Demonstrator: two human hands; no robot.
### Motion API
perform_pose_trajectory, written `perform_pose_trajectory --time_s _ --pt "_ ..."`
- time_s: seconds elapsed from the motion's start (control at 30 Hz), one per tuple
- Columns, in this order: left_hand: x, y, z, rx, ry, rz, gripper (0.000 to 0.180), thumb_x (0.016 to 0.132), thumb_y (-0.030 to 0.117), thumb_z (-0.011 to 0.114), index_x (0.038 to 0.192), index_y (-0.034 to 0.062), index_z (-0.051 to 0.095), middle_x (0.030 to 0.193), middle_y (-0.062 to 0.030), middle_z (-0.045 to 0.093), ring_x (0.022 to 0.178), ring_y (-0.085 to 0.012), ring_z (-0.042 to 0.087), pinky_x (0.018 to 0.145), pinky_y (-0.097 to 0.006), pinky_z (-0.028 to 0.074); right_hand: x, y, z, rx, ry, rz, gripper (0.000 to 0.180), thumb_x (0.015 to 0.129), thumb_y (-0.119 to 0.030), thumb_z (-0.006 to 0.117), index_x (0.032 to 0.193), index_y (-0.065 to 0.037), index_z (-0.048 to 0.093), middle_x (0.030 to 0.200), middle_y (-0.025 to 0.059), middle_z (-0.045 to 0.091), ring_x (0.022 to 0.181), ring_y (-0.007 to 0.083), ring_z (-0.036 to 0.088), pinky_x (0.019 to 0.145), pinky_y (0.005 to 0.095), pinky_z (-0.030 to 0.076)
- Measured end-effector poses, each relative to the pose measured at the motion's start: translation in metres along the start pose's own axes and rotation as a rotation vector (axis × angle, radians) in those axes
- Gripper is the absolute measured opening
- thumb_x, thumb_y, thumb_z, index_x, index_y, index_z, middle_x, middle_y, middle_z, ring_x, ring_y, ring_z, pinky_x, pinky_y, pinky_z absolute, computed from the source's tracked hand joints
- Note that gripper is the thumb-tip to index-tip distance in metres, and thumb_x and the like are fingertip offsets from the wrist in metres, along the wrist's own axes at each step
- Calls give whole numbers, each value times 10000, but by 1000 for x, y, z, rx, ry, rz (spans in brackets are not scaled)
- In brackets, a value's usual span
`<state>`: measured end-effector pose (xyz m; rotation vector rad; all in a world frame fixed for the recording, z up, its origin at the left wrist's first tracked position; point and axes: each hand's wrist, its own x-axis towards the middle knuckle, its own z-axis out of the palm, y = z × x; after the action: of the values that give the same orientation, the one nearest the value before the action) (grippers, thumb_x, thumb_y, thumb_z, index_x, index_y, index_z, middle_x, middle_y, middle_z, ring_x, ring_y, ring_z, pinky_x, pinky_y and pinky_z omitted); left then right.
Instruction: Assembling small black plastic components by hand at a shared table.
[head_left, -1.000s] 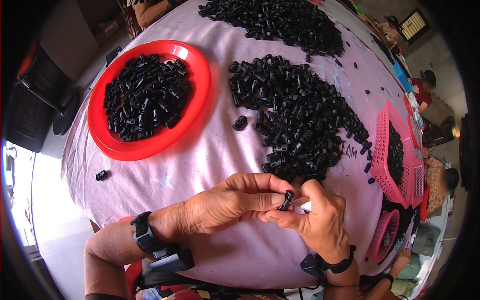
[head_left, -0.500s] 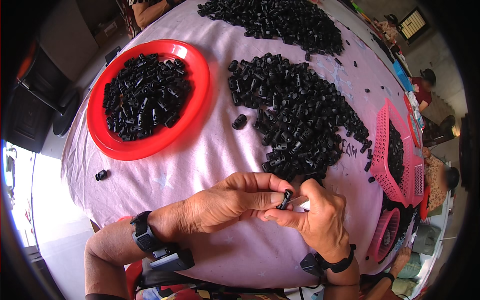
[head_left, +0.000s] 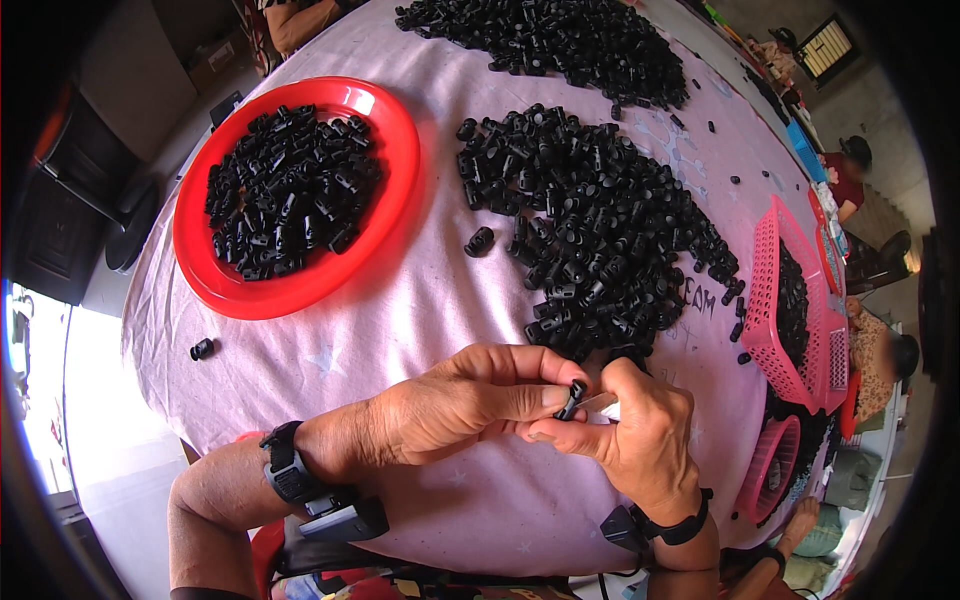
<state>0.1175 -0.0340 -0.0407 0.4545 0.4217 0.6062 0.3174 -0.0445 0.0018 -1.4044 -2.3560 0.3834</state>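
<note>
My left hand pinches a small black plastic cord lock between thumb and fingertips, tilted upright. Close against it, my right hand is closed around a thin pale tool, perhaps a small blade; most of it is hidden by the fingers. The tool's thin tip reaches toward the cord lock; whether they touch I cannot tell. Just beyond both hands spreads a large pile of black cord locks. One single cord lock lies at the pile's left side.
At the left, a red plate bears a heap of cord locks, with a loose one nearer me. Another pile lies at the far end. Pink baskets stand at the right. Other people sit along the right side.
Hardly anything differs. Both hands keep the same place and grip, and the cord lock stays between the left fingertips. A person's hand at the lower right has shifted slightly.
</note>
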Motion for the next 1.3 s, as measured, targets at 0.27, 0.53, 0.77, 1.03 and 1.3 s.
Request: perform_pose_trajectory --time_s 0.27,0.53,0.77,1.03,1.3 --pt "0 0 5 31 20 17 203 943 111 575 1132 39 577 956 3 589 814 -55 516 720 -200 414 0 -2 0 -6 1 -14 568 670 -568 754 703 -57 507 592 68 613 526 241 650 464 325 495" --pt "1 -2 1 24 -1 32 216 940 117 584 1141 39 571 948 4 584 807 -56 515 717 -201 416 2 -2 1 30 40 -19 581 663 -581 749 686 -61 493 575 67 600 514 242 641 458 328 489" --pt "1 -2 2 25 6 19 225 936 120 590 1146 41 569 952 7 586 809 -56 517 717 -199 415 1 -1 1 2 30 -18 593 657 -593 744 677 -63 478 569 74 588 504 252 629 452 333 481" --pt "1 0 3 40 16 13 222 935 127 594 1141 46 575 935 16 588 807 -50 516 707 -199 407 1 -2 1 0 25 -9 590 657 -584 752 678 -61 480 576 76 592 502 258 624 452 339 479" --pt "-1 2 2 -12 -4 -9 222 939 129 584 1144 46 584 990 0 599 884 -80 541 797 -232 423 1 1 0 140 74 -93 513 676 -468 812 718 -57 507 564 51 583 479 179 604 444 292 451"
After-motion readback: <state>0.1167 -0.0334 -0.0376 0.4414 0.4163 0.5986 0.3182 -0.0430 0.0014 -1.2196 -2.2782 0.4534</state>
